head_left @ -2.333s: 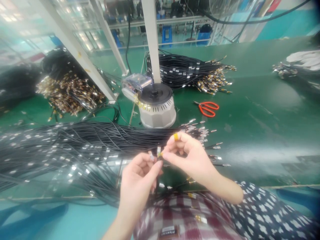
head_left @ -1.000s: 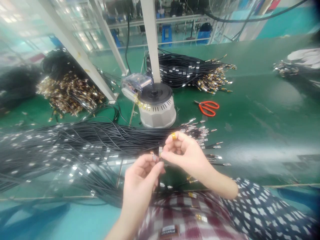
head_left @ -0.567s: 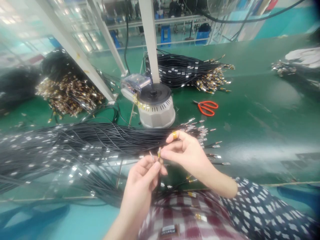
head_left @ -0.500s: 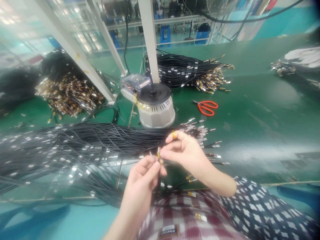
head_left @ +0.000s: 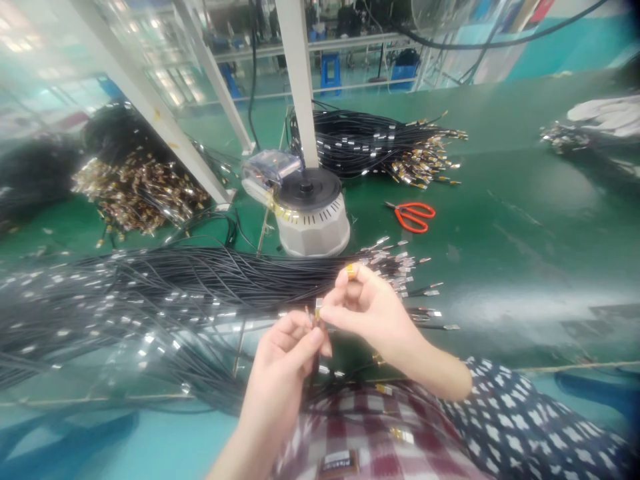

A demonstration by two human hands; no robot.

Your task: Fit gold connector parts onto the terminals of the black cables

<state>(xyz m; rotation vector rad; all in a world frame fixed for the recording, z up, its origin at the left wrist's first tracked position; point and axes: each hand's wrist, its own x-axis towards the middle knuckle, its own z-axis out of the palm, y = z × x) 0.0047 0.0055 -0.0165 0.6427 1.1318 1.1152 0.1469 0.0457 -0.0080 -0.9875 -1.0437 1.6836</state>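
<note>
My left hand (head_left: pixel 285 360) pinches the end of a thin black cable, whose metal tip (head_left: pixel 307 313) sticks up between thumb and forefinger. My right hand (head_left: pixel 373 310) pinches a small metal terminal (head_left: pixel 318 306) right beside that tip, and a yellow piece (head_left: pixel 352 271) sits on a raised fingertip. Both hands meet over the near edge of the green table (head_left: pixel 525 220), just in front of a long bundle of black cables (head_left: pixel 165 293) with silver ends.
A white round machine (head_left: pixel 313 213) with a black top stands behind the bundle, orange scissors (head_left: pixel 413 215) to its right. A second cable coil (head_left: pixel 370 143) lies further back, a heap of gold terminals (head_left: pixel 135 190) at the left. White posts rise from the table.
The hands have stayed together with only small shifts of the fingers; the right thumb and forefinger have closed in on the cable tip.
</note>
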